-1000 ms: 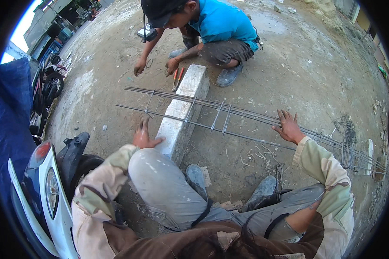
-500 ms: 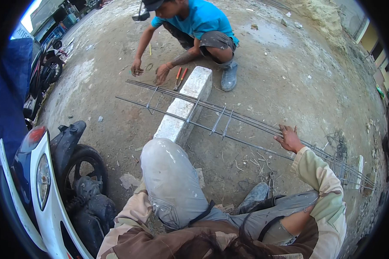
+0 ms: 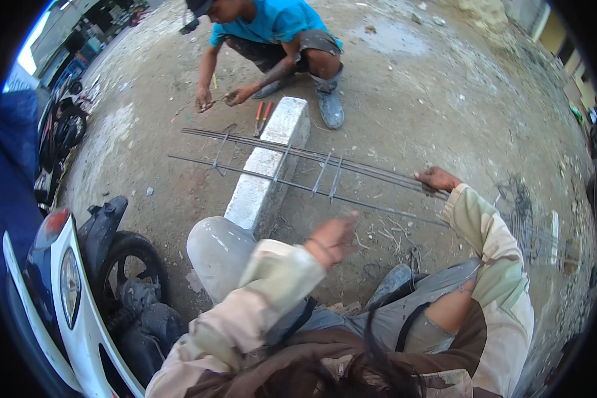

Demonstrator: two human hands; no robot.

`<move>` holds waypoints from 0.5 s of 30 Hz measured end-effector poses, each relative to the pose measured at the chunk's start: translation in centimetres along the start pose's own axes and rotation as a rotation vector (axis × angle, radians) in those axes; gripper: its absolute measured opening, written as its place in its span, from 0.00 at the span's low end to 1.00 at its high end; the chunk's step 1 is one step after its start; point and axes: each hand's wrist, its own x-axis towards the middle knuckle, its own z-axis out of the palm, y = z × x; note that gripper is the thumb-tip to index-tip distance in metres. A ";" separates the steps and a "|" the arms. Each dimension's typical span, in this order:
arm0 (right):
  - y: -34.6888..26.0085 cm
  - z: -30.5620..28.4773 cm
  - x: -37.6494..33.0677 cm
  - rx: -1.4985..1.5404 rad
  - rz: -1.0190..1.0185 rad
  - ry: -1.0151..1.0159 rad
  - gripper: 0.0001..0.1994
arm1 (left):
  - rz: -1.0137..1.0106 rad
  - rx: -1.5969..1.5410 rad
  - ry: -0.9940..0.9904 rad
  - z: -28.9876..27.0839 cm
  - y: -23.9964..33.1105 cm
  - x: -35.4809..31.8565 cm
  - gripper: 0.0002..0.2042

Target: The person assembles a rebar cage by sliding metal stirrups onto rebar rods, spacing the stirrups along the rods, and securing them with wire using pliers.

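Note:
A rebar cage (image 3: 358,167) of long thin steel bars runs across in front of me, with several square wire stirrups (image 3: 321,175) around its bars. Its left part rests over a pale concrete block (image 3: 262,179). My right hand (image 3: 439,180) has its fingers curled on the upper bars toward the cage's right side. Over my lap, my left hand (image 3: 334,240) reaches out near the lower bar, apart from it. Motion smears its fingers, and whatever they may hold cannot be made out.
A co-worker (image 3: 272,40) in a blue shirt squats beyond the block, handling a small coil of wire (image 3: 231,97). Red-handled pliers (image 3: 263,119) lie beside the block. A white motorbike (image 3: 69,285) stands close at my left. More mesh and bars (image 3: 544,245) lie at the right.
My left hand has come into view, reaching forward over my lap. My right hand has curled from lying spread on the bars. The co-worker's hands have lifted the wire coil off the ground.

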 end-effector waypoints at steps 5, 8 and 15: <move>-2.9 -0.2 0.3 0.213 0.183 -0.265 0.27 | 0.072 -0.338 -0.013 -1.7 -4.4 12.3 0.30; -1.4 -0.6 0.8 0.248 0.227 -0.384 0.25 | 0.287 -0.364 -0.161 -2.4 -4.7 15.0 0.25; -0.1 -1.0 0.2 0.267 0.153 -0.347 0.21 | 0.405 -0.439 -0.197 1.4 -4.1 14.9 0.13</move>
